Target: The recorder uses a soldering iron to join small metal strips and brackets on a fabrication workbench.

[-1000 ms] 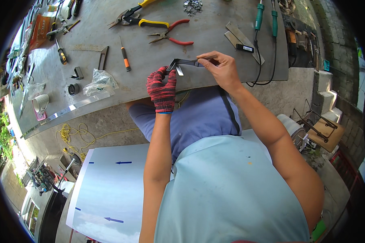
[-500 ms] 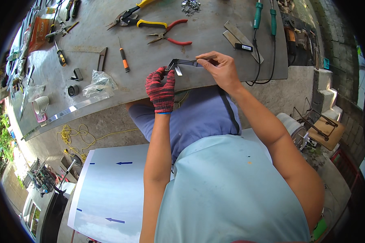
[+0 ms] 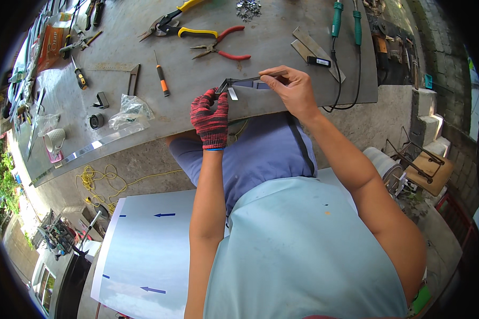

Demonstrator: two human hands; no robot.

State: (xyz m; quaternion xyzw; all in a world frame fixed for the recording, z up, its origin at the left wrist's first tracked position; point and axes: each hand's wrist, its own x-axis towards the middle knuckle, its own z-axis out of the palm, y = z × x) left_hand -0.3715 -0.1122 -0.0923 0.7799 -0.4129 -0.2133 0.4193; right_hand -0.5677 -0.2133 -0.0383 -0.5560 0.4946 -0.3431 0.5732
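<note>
My left hand [image 3: 210, 119], in a red and black knit glove, is closed around the near end of a bent metal piece [image 3: 224, 86] just above the table's front edge. A short bright tab [image 3: 232, 94] sticks down from the piece. My bare right hand [image 3: 291, 87] pinches a thin flat metal strip [image 3: 274, 75] between thumb and fingers. Its left end runs toward the bent piece; whether the two are joined or only touch, I cannot tell. Red-handled pliers [image 3: 218, 50] lie just beyond my hands, and an orange and black screwdriver [image 3: 162, 80] lies to their left.
Yellow-handled snips [image 3: 170, 26] and a pile of metal scraps [image 3: 248, 9] lie farther back. Flat metal bars [image 3: 316, 48] and green-handled tools with cables [image 3: 337, 21] are at right. A try square [image 3: 133, 80], plastic bag [image 3: 130, 114] and white mug [image 3: 54, 139] are at left.
My right hand has shifted slightly right with the metal strip. My left hand keeps nearly the same place and grip on the bent piece.
</note>
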